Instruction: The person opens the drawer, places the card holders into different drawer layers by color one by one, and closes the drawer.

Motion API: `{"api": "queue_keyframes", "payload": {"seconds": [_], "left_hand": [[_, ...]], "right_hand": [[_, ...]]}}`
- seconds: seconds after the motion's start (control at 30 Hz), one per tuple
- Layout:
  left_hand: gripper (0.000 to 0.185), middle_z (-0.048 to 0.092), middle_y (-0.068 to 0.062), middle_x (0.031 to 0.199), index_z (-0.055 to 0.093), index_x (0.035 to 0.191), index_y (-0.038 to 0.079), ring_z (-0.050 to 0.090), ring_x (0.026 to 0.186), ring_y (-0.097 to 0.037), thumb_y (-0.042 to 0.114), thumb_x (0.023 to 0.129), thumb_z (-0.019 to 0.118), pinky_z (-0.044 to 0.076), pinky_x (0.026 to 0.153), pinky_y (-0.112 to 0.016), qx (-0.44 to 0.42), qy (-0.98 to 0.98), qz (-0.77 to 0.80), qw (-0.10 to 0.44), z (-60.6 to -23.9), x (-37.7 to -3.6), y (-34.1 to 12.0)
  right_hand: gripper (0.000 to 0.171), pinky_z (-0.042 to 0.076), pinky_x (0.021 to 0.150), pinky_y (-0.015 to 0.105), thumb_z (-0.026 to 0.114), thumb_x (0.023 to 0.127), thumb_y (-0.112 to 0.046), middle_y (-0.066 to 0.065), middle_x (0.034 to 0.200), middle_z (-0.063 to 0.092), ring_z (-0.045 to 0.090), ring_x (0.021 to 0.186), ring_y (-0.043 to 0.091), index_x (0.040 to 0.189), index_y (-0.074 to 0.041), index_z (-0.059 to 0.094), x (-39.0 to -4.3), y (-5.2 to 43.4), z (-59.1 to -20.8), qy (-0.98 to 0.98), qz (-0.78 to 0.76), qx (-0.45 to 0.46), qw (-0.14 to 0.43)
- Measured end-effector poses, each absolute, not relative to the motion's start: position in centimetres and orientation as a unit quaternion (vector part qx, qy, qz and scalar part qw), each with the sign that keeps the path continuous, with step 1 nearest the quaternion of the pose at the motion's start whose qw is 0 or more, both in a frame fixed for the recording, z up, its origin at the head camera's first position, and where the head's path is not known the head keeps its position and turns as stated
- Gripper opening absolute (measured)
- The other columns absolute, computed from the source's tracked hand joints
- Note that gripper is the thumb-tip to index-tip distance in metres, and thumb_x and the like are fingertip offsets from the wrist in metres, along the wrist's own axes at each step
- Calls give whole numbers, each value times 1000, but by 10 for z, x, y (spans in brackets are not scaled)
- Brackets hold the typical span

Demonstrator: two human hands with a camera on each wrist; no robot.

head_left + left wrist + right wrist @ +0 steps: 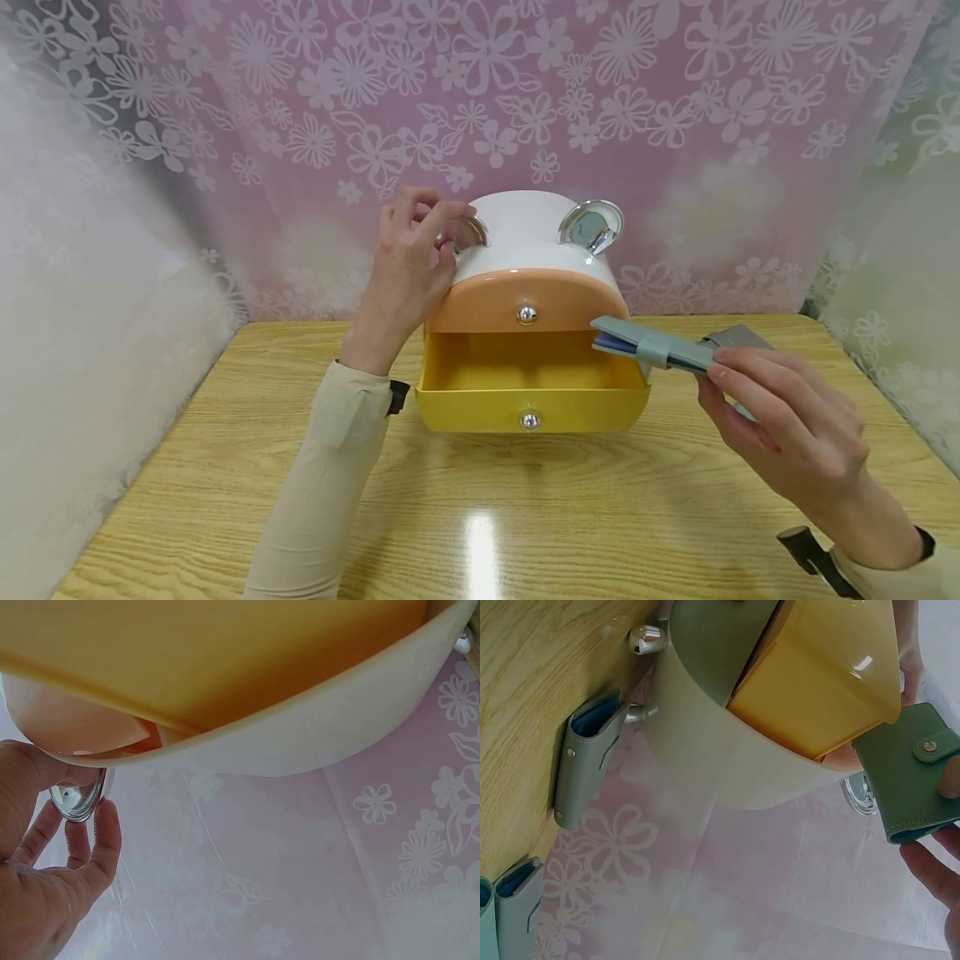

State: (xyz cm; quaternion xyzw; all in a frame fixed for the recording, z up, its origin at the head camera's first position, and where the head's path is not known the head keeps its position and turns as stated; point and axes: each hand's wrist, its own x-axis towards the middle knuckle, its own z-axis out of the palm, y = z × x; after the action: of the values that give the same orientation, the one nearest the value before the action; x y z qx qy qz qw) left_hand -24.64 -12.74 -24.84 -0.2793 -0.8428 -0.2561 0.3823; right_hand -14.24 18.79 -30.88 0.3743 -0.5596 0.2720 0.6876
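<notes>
Wallet [660, 348] pinched in your right hand [787, 425]: tip it flat into the open yellow drawer [531, 398]. Left hand [408, 267], fingers curled on the chrome ear [79, 796], steadies the organizer [528, 250].

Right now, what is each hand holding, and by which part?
The right hand pinches the green wallet by its near end. The left hand grips the organizer's left chrome ear.

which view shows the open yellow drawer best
The head view: the yellow drawer shows whole, pulled out of the storage box, its inside bare. The right wrist view shows only its underside from below; the left wrist view shows just a yellow-orange surface too close to read.
</notes>
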Motion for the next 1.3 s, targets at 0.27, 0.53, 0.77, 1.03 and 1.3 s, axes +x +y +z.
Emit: {"api": "queue_keyframes", "payload": {"seconds": [0.27, 0.53, 0.77, 1.03, 1.3], "left_hand": [[34, 51, -17, 117, 68, 118, 12, 56, 103, -34, -5, 90, 62, 38, 100, -47, -279, -842, -255, 385, -249, -246, -127], [33, 51, -17, 117, 68, 118, 12, 56, 104, -34, -4, 90, 62, 38, 99, -48, -278, -843, -255, 384, -249, -247, -127], [33, 51, -17, 118, 68, 118, 11, 56, 104, -33, -4, 90, 61, 37, 98, -47, -278, -842, -257, 384, -249, -247, -127], [33, 51, -17, 118, 68, 119, 11, 57, 104, -34, -4, 90, 62, 37, 98, -48, -280, -843, -256, 383, -249, -248, -127], [34, 51, -16, 118, 69, 120, 12, 56, 104, -34, -4, 91, 61, 37, 98, -47, -276, -845, -258, 379, -249, -246, -127]], "right_hand": [[20, 56, 94, 21, 73, 94, -16, 17, 77, 71, 63, 64, 31, 82, -1, 72, -142, 181, -308, -554, 283, 387, 681], [19, 57, 92, 22, 73, 93, -14, 18, 77, 72, 65, 65, 31, 81, 0, 73, -144, 176, -308, -548, 293, 402, 673], [18, 59, 88, 25, 73, 94, -14, 18, 78, 72, 66, 66, 32, 82, 1, 74, -147, 173, -310, -550, 294, 413, 664], [18, 59, 82, 24, 73, 94, -13, 17, 77, 70, 61, 64, 34, 82, 0, 73, -147, 168, -308, -563, 282, 422, 652], [18, 58, 69, 32, 71, 95, -13, 18, 77, 70, 61, 63, 36, 84, 1, 74, -150, 163, -308, -564, 274, 439, 644]]}}
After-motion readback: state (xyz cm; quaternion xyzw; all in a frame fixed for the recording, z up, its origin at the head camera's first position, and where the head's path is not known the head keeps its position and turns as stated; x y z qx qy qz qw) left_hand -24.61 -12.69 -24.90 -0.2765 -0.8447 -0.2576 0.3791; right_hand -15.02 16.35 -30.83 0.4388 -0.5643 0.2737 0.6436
